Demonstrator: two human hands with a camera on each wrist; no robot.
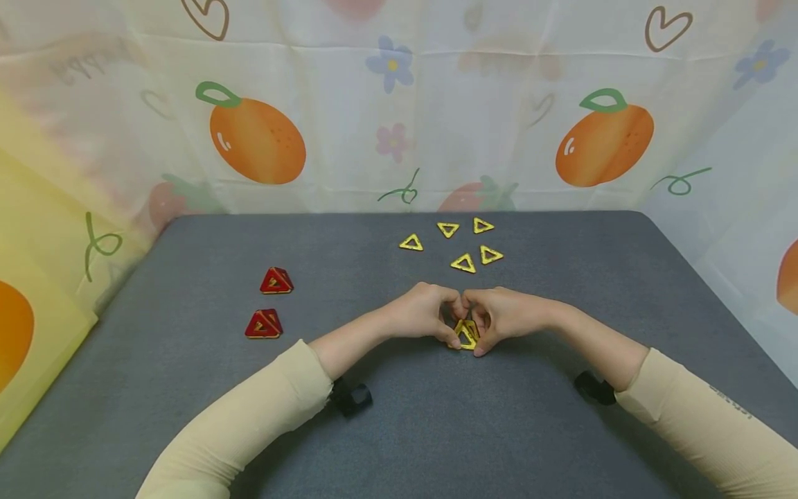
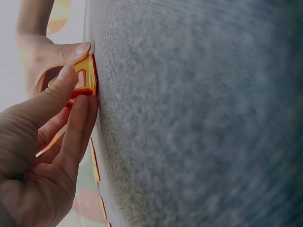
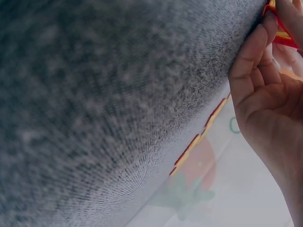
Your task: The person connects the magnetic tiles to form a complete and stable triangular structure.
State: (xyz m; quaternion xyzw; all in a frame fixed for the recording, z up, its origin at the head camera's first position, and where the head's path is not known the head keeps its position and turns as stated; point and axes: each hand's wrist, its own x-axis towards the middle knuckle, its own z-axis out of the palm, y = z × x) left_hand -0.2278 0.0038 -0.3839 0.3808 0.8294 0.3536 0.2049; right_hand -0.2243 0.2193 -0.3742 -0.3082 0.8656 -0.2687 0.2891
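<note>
Both hands meet over the middle of the grey table around a small yellow pyramid [image 1: 466, 335] made of triangular frame tiles. Its left side is pinched between the thumb and fingers of my left hand [image 1: 424, 313]. On the opposite side my right hand [image 1: 510, 313] grips it the same way, thumb near the front base. Seen from the left wrist, the pyramid [image 2: 86, 78] rests on the table and shows red edges. The fingers hide part of it, and only a sliver enters the right wrist view.
Several flat yellow triangle tiles [image 1: 464, 263] lie loose behind the hands. Two red pyramids [image 1: 276, 281] stand one behind the other on the left of the table [image 1: 399, 423]. A fruit-printed curtain [image 1: 436, 125] hangs along the table's back edge.
</note>
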